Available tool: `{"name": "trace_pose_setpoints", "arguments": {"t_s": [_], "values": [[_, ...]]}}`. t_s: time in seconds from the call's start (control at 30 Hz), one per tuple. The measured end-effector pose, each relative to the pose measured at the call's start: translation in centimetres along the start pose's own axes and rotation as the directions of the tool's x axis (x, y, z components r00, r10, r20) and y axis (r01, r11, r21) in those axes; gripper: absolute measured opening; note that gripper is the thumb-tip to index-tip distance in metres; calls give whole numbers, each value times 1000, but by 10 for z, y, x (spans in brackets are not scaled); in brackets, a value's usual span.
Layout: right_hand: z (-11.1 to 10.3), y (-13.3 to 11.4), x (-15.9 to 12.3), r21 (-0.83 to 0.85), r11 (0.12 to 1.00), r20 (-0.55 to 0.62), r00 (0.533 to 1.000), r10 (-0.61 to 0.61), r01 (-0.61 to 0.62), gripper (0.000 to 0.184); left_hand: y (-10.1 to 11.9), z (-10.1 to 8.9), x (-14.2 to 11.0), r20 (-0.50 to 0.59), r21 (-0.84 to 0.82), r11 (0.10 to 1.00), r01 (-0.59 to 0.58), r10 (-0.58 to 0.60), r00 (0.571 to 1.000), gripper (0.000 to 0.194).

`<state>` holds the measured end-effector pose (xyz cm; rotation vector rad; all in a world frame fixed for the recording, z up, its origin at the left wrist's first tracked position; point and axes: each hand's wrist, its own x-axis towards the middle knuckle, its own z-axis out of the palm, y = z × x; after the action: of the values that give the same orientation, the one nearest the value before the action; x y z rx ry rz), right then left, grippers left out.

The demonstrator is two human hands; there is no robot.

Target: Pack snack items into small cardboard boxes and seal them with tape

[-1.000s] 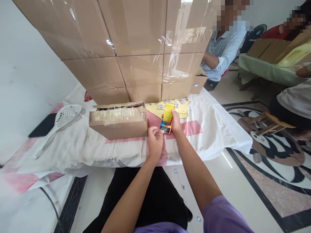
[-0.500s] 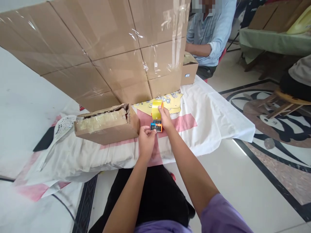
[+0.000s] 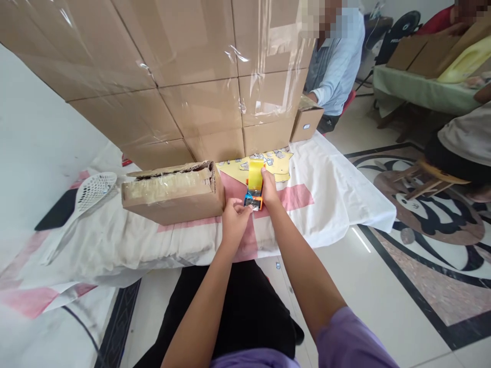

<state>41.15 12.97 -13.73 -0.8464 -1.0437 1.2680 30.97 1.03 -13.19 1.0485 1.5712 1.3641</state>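
"Two hands in view. State?"

"Right hand [image 3: 270, 189] clamped round the orange-and-blue tape dispenser [image 3: 254, 194], thumb up by the yellow roll [image 3: 256, 175]. Left hand [image 3: 233, 221] at its near end, thumb and fingertips drawn together."

"Left pinching tape?"

"Can't tell, too small. Fingertips seem to touch the dispenser."

"Where's the dispenser?"

"Over the cloth-covered counter [image 3: 345, 189], just right of the cardboard box [image 3: 176, 205], partly in front of the yellow patterned sheet [image 3: 283, 167]. Resting or lifted, can't say."

"Step in hand?"

"Looks like working at the tape's end by the dispenser's near edge. Judgement only; no loose end I can make out."

"Next move calls for?"

"Probably a sure left pinch on the tape's end, right grip firm but with the roll free to turn. Thumb against the roll could stop it feeding. Box sits close beside the left hand, so little room that way."
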Motion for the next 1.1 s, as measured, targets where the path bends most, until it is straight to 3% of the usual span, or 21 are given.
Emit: {"name": "trace_pose_setpoints", "arguments": {"t_s": [0.17,0.37,0.67,1.1], "values": [[5,-3,-3,21,1000,18,1000,-14,13,60,3,-6,-6,37,-123,992,21,-16,999,30],[9,-7,-3,-5,998,-90,994,54,-55,62,-1,-7,-3,58,-204,978,44,-33,998,29],[11,-13,-6,-196,979,-160,982,-96,64,56,6,-10,-21,37,-227,974,10,-2,999,21],[13,-16,-10,-164,986,-153,986,-64,39,55,2,-17,-36,-8,-187,982,-40,39,999,24]]}}
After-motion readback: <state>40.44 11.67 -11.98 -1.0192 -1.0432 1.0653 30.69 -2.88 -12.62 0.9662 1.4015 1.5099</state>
